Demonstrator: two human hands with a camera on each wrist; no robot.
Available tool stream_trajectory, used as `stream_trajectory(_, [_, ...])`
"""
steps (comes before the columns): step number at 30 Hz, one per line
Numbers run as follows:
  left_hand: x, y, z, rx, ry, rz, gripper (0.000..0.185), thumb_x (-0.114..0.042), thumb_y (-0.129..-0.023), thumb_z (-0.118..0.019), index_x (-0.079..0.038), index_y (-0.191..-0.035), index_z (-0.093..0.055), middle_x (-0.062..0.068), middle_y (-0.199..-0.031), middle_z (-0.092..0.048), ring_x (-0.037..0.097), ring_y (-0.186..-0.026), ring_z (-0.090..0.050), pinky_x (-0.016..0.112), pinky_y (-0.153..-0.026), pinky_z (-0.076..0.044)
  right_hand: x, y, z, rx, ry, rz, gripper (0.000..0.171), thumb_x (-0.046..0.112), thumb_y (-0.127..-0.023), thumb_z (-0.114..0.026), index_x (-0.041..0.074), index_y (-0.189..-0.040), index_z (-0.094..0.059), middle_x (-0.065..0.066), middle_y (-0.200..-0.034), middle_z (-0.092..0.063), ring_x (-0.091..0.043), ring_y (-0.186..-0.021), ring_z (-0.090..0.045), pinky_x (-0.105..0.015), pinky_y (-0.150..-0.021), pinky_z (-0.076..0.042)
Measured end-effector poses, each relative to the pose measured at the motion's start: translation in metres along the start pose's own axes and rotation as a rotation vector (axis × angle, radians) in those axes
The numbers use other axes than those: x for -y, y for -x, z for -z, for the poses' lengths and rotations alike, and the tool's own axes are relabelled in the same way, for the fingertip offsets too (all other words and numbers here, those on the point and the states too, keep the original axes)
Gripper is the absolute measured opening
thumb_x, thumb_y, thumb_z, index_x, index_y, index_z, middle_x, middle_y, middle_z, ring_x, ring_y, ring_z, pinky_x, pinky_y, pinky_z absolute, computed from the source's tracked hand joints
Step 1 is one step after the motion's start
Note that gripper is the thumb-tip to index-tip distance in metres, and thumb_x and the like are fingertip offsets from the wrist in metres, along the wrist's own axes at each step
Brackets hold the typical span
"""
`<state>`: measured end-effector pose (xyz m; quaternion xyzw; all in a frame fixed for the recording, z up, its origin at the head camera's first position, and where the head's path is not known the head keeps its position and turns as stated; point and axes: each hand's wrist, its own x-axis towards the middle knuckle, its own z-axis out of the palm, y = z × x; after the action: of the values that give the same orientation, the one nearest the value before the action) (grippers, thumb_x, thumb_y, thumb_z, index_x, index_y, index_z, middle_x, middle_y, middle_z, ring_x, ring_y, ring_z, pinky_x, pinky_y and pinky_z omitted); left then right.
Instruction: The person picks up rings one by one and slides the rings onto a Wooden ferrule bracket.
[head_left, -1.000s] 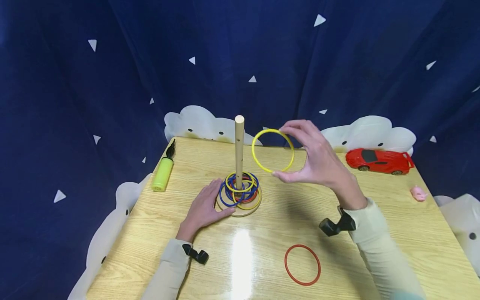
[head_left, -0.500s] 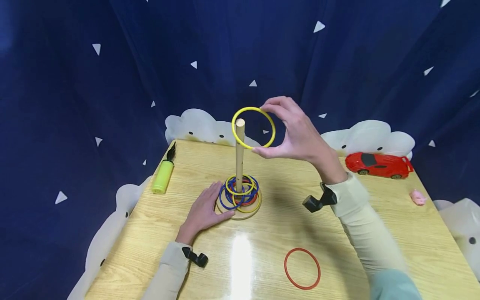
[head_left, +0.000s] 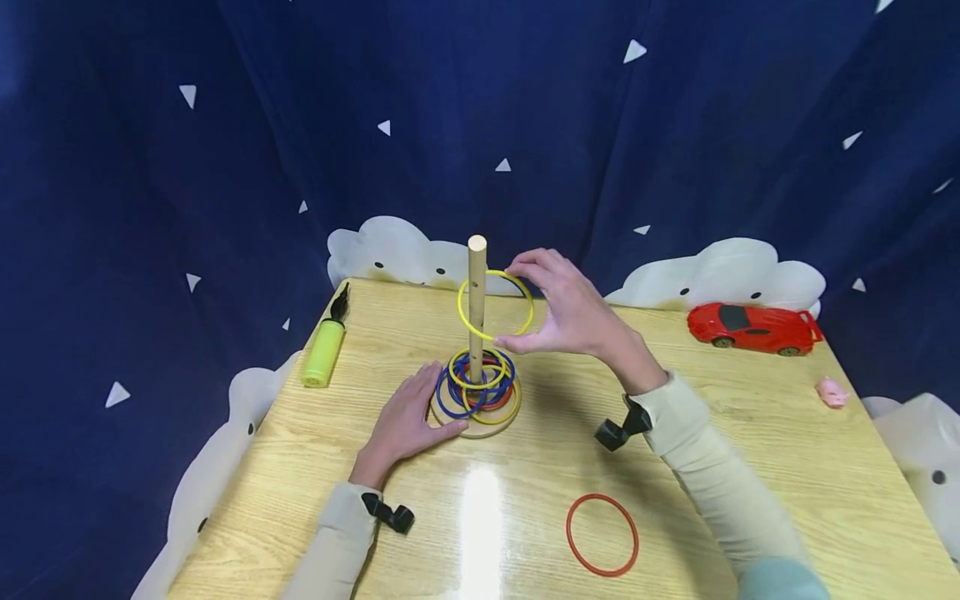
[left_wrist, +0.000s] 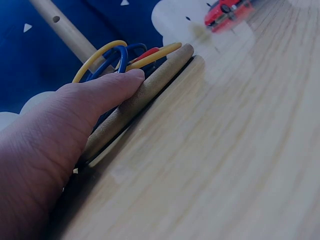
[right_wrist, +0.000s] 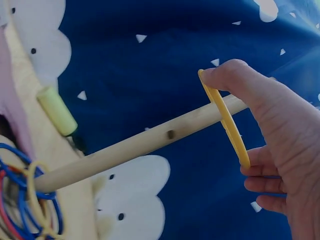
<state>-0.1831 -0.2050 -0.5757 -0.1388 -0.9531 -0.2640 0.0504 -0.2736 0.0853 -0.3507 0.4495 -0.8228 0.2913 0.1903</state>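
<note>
Her right hand (head_left: 573, 312) pinches the yellow ring (head_left: 495, 305) already round the peg (head_left: 477, 308), while the left hand (head_left: 405, 421), fingers straight, presses on the base (head_left: 474, 428), steadying it on the table (head_left: 750, 467).

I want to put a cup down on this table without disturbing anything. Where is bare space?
Free: the near left corner of the table, and the stretch between the red ring and the red car. Crowded: around the peg base, where the left hand rests and the right hand holds the yellow ring.
</note>
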Motion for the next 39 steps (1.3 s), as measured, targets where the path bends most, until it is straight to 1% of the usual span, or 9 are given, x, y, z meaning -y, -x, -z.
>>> stream_trajectory(3, [0.001, -0.001, 0.000, 0.000, 0.000, -0.001, 0.116, -0.081, -0.083, -0.065, -0.009, -0.167, -0.026, 0.010, -0.171, -0.029, 0.028, -0.159, -0.024, 0.048, -0.130, -0.020, -0.003, 0.005, -0.011, 0.034, 0.011, -0.015, 0.087, 0.058, -0.062, -0.091, 0.000, -0.123, -0.069, -0.011, -0.128, -0.063, -0.029, -0.121, -0.056, -0.049, -0.104, -0.049])
stream_trajectory(6, [0.001, -0.002, 0.000, 0.011, -0.008, 0.005, 0.117, -0.083, -0.083, -0.062, -0.011, -0.167, -0.024, 0.008, -0.172, -0.027, 0.026, -0.159, -0.023, 0.046, -0.130, -0.018, -0.004, 0.012, -0.021, 0.070, 0.014, -0.034, 0.089, 0.061, -0.062, -0.091, -0.001, -0.123, -0.069, -0.012, -0.129, -0.063, -0.031, -0.123, -0.056, -0.050, -0.104, -0.048])
stream_trajectory(11, [0.002, -0.003, 0.000, 0.014, -0.022, 0.005, 0.118, -0.086, -0.083, -0.060, -0.012, -0.168, -0.023, 0.008, -0.172, -0.028, 0.024, -0.159, -0.022, 0.045, -0.130, -0.019, -0.008, 0.026, -0.042, 0.134, 0.032, -0.061, 0.094, 0.066, -0.063, -0.087, -0.002, -0.124, -0.069, -0.013, -0.129, -0.064, -0.031, -0.120, -0.057, -0.049, -0.098, -0.051])
stream_trajectory(18, [0.004, -0.004, 0.001, 0.008, -0.024, 0.004, 0.117, -0.085, -0.083, -0.060, -0.011, -0.167, -0.024, 0.008, -0.172, -0.028, 0.024, -0.159, -0.023, 0.044, -0.131, -0.018, -0.018, 0.044, -0.076, 0.205, 0.044, -0.094, 0.094, 0.069, -0.065, -0.083, 0.000, -0.126, -0.068, -0.013, -0.132, -0.063, -0.030, -0.126, -0.056, -0.049, -0.107, -0.049])
stream_trajectory(23, [0.003, -0.003, 0.001, 0.002, -0.026, -0.004, 0.117, -0.083, -0.084, -0.062, -0.010, -0.167, -0.026, 0.009, -0.171, -0.029, 0.026, -0.159, -0.024, 0.046, -0.130, -0.020, -0.021, 0.053, -0.095, 0.247, 0.051, -0.115, 0.095, 0.072, -0.065, -0.082, 0.001, -0.126, -0.069, -0.011, -0.131, -0.063, -0.028, -0.123, -0.056, -0.047, -0.103, -0.051])
stream_trajectory(27, [0.002, -0.002, 0.001, 0.008, -0.026, -0.002, 0.116, -0.083, -0.084, -0.062, -0.010, -0.167, -0.025, 0.008, -0.171, -0.028, 0.025, -0.159, -0.024, 0.046, -0.130, -0.020, -0.022, 0.061, -0.105, 0.270, 0.055, -0.116, 0.094, 0.073, -0.065, -0.083, 0.002, -0.125, -0.071, -0.009, -0.128, -0.064, -0.026, -0.118, -0.057, -0.046, -0.098, -0.053])
stream_trajectory(31, [0.002, -0.001, 0.002, 0.013, -0.018, -0.001, 0.117, -0.083, -0.084, -0.062, -0.011, -0.167, -0.024, 0.009, -0.172, -0.028, 0.025, -0.159, -0.024, 0.047, -0.130, -0.020, -0.023, 0.074, -0.110, 0.287, 0.060, -0.116, 0.091, 0.073, -0.066, -0.083, 0.004, -0.124, -0.072, -0.007, -0.125, -0.065, -0.026, -0.117, -0.058, -0.045, -0.097, -0.053])
stream_trajectory(34, [0.003, -0.001, 0.002, 0.008, -0.022, -0.004, 0.117, -0.083, -0.083, -0.062, -0.010, -0.167, -0.024, 0.009, -0.171, -0.029, 0.026, -0.158, -0.025, 0.047, -0.130, -0.021, -0.022, 0.086, -0.112, 0.295, 0.059, -0.129, 0.091, 0.075, -0.068, -0.082, 0.005, -0.125, -0.072, -0.008, -0.127, -0.065, -0.026, -0.120, -0.058, -0.046, -0.100, -0.053])
stream_trajectory(39, [0.003, -0.001, 0.001, 0.008, -0.026, -0.005, 0.117, -0.083, -0.083, -0.062, -0.011, -0.168, -0.023, 0.007, -0.172, -0.027, 0.026, -0.158, -0.025, 0.046, -0.130, -0.021, -0.017, 0.113, -0.110, 0.298, 0.039, -0.178, 0.099, 0.077, -0.069, -0.081, 0.005, -0.135, -0.066, -0.009, -0.136, -0.063, -0.027, -0.128, -0.056, -0.049, -0.108, -0.050])
